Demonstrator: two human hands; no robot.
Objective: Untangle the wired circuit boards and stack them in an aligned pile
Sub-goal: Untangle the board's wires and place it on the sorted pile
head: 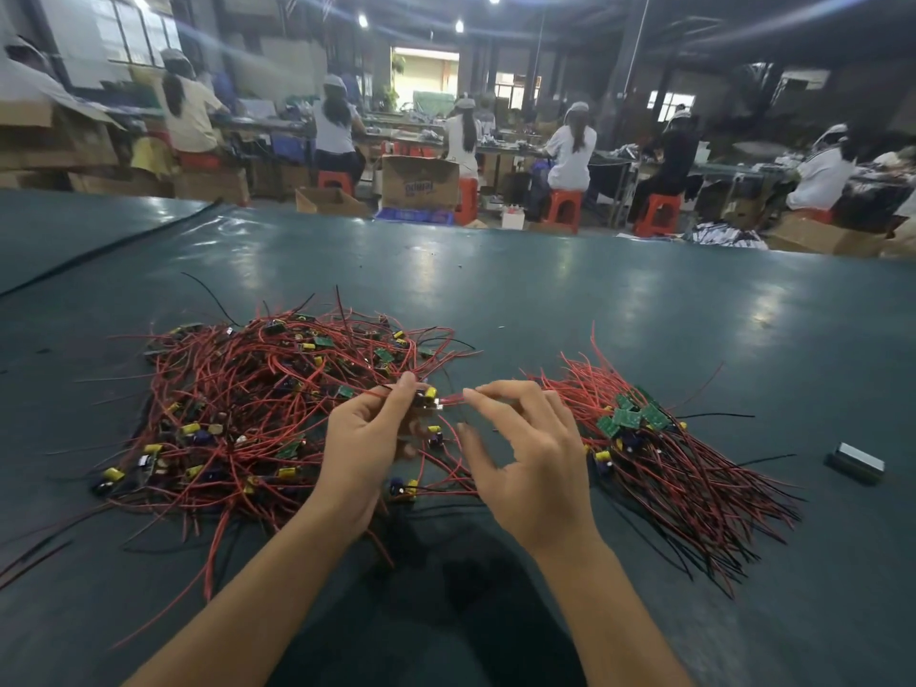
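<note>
A: What is shown in the head view, at the grip?

B: One board (427,396), with a yellow part on it, is held by the curled fingers and thumb of the left hand (367,448); a red wire (453,400) leading from it is touched by the forefinger of the right hand (525,463); the thumb is seen apart below, so whether that wire is pinched cannot be told.

A: And how much has been done?

B: Right of the grip a sorted pile (659,448) is laid on the table (545,300); its green boards are bunched together and its wires combed one way; it is judged only roughly aligned. Left of the grip and beyond it a tangled heap (257,414) is spread, plainly the larger; more than half of the work is judged to be left. Far right of the grip a small grey block (856,462) is seen, well apart from the pile.
</note>
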